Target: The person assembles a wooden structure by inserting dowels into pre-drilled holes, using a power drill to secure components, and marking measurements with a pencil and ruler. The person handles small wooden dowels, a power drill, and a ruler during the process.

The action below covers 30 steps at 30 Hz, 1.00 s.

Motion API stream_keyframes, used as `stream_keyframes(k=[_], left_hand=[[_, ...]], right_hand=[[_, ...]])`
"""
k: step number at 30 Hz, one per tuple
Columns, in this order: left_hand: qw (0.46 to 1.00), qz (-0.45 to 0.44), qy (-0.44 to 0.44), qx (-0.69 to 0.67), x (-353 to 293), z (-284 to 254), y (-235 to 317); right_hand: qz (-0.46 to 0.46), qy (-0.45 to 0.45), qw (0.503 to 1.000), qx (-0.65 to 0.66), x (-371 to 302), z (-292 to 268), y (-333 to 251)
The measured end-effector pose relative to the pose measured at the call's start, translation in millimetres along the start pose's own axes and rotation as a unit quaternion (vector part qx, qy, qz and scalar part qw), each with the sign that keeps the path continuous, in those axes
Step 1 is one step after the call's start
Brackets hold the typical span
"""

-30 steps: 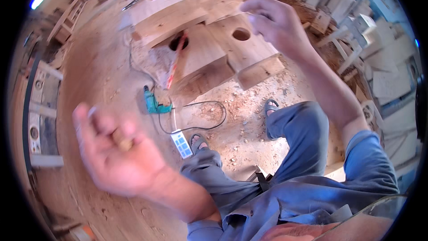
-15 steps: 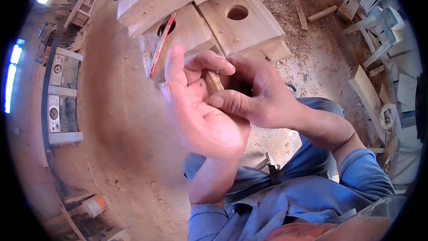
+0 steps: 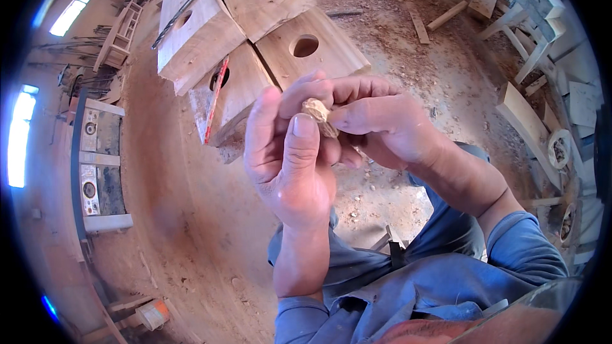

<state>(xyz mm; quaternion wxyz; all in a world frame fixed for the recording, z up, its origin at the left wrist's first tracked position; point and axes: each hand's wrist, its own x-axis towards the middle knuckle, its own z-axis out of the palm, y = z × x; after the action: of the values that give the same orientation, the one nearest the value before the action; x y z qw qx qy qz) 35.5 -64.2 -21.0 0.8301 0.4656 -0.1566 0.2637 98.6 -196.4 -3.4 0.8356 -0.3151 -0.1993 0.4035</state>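
Both my hands meet in the middle of the view around a small, rough tan-brown lump (image 3: 316, 109), lumpy like a nut in its shell, though I cannot tell its kind for sure. My left hand (image 3: 287, 153) is curled, its thumb and fingers against the near side of the lump. From the right, my right hand (image 3: 389, 121) pinches it between thumb and curled fingers. Part of the piece is hidden by the fingers. Beyond the hands lie thick wooden blocks (image 3: 331, 38) with round holes, and a red pencil-like stick (image 3: 217, 99) rests on one of them.
A long dark drill bit (image 3: 175, 20) lies on the far left block. Wood scraps (image 3: 446, 16) and shavings cover the floor at the right, near a wooden trestle (image 3: 539, 35). At the left stands a low bench frame (image 3: 105, 160). A white bucket (image 3: 153, 314) sits lower left.
My left hand has gone from spread fingers and an upturned palm to curling around the lump. The lump has come up between both hands' fingertips. The view has shifted, showing more blocks.
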Motion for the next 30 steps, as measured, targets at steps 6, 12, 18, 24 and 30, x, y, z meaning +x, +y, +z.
stream_keyframes(k=[6, 12, 18, 24, 30], left_hand=[[0.978, 0.128, 0.034, 0.159, -4.9, -12.9, -5.6], [0.962, 0.156, -0.035, 0.222, -10.9, -35.2, 1.9], [0.935, 0.168, -0.068, 0.305, -5.3, -21.8, 10.3], [0.911, 0.202, -0.048, 0.356, -7.9, -21.5, 11.8], [0.983, 0.025, -0.033, 0.179, -10.4, -19.3, 14.5]], right_hand=[[-0.104, 0.051, 0.993, -0.037, 5.7, 5.3, 12.7], [-0.086, 0.021, 0.995, -0.044, 7.8, 5.5, 14.2], [-0.063, -0.063, 0.994, -0.06, 8.5, -6.8, 20.2], [0.006, -0.001, 1.0, 0.025, 4.8, 6.2, 22.7], [0.041, -0.015, 0.997, 0.067, 5.6, 5.8, 28.8]])
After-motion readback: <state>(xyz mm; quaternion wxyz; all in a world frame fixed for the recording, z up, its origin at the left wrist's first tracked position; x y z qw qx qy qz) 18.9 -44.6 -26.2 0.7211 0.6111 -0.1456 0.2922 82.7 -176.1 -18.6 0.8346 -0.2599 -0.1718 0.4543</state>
